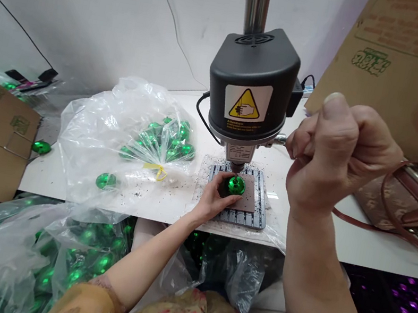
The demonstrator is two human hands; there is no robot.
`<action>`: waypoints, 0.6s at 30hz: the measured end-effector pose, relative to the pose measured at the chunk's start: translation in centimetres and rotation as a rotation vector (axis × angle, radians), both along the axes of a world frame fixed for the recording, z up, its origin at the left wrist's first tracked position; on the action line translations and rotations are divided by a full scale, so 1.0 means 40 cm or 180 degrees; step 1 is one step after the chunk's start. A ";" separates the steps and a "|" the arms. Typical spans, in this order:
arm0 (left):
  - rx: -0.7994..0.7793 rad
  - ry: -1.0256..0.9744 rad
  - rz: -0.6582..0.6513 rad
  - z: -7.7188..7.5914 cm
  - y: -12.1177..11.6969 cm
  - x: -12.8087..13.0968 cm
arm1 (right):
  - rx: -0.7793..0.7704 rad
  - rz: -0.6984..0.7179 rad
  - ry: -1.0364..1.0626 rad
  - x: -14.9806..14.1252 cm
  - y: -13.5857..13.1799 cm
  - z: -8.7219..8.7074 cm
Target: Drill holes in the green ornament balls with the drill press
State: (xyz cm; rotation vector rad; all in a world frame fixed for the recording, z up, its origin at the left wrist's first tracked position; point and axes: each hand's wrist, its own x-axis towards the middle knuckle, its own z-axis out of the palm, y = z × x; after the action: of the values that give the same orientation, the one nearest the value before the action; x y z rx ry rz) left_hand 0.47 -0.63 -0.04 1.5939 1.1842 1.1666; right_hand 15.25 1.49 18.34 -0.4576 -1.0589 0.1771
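A shiny green ball [236, 185] sits under the bit of a black drill press [254, 73]. My left hand [215, 196] curves round the ball's left side, thumb in front and fingers behind, steadying it on a brown square pad [250, 200]. That pad lies on the slotted metal base [263, 201] of the press. On the right, my right hand [342, 147] is closed round the feed handle [280, 140] at the side of the press; most of the handle is hidden by the fingers. The drill's tip meets the top of the ball.
Left of the press lies a clear plastic bag [94, 120] of green balls, tied with a yellow tie [158, 171]. Cardboard boxes [412, 57] flank the white table [168, 203]. A patterned handbag [403, 201] rests at right. More bagged green balls [81, 258] are below the table edge.
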 end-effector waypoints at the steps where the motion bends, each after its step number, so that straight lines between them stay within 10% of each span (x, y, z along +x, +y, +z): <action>1: 0.0013 0.0004 -0.0005 -0.002 0.001 -0.001 | 0.0010 -0.0011 0.0000 0.000 0.001 -0.001; 18: 0.0181 -0.0068 -0.0111 -0.007 0.002 -0.003 | 0.0300 -0.0066 -0.0127 0.010 -0.034 -0.087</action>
State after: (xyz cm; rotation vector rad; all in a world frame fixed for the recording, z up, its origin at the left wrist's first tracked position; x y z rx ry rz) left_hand 0.34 -0.56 -0.34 1.6342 1.1143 1.2014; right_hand 15.65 0.13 14.86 -0.3881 -1.0964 0.0994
